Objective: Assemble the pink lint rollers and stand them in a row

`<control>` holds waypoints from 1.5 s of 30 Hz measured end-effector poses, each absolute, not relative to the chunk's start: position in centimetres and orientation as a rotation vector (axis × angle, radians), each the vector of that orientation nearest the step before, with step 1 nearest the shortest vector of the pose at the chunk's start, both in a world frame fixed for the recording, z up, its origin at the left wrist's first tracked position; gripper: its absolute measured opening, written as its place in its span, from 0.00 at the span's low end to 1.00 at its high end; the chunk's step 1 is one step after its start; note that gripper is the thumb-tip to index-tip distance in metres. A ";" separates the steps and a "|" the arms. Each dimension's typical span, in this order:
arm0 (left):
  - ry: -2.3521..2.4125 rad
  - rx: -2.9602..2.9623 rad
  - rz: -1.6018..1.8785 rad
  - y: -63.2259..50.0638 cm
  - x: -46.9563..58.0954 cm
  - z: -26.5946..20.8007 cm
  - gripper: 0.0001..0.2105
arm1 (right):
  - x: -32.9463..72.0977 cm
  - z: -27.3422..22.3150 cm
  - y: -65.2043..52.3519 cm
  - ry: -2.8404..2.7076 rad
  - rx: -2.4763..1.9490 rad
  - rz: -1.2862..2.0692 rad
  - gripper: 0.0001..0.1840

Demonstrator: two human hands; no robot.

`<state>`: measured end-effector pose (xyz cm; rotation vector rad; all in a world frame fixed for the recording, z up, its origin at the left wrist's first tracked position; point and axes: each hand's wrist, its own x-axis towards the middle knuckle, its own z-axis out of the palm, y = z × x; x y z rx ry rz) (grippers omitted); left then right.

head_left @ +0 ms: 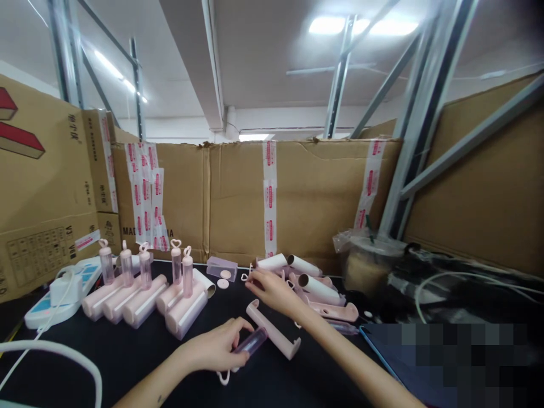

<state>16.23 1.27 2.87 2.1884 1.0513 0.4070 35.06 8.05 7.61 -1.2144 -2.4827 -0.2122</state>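
Note:
My left hand (216, 347) is closed round a clear purplish tube (254, 341), held low over the black table. A pale pink heart-shaped loop (224, 377) shows just below that hand. Farther forward, my right hand (271, 290) pinches a small pink heart-ended piece (245, 277) at its fingertips. Between the two hands lies a long pink shell (276, 331) with raised ends. Beyond my right hand are white cardboard-like tubes (272, 262) and more pink shells (334, 310), piled together and partly hidden by the hand.
Several pink cases (187, 311) with upright heart-topped tubes stand at left, beside a power strip (63, 294). A clear purplish box (222, 268) and pink discs (222, 283) lie behind. A drink cup (368, 263) and cables (442, 277) occupy the right. Cardboard walls (238, 198) enclose the table.

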 end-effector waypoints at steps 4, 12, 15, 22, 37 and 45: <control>1.000 2.330 0.332 1.3 16.1 3.4 0.27 | 29.9 7.7 11.7 -2.684 -1.014 -0.262 0.12; 0.959 2.371 0.261 1.9 15.5 3.5 0.22 | 27.0 4.2 15.3 -2.839 -1.055 -0.391 0.15; 0.945 2.350 0.300 2.0 15.6 3.5 0.21 | 28.5 4.2 15.0 -2.836 -1.032 -0.402 0.15; 0.900 2.282 0.285 2.0 15.8 3.0 0.20 | 28.3 4.4 13.5 -2.707 -1.075 -0.304 0.21; 1.391 2.489 1.656 3.4 16.2 2.8 0.29 | 32.9 7.9 7.6 -2.277 -1.210 0.050 0.14; 1.360 2.318 1.176 1.9 16.6 2.9 0.24 | 33.7 6.6 3.8 -1.764 -0.829 0.757 0.26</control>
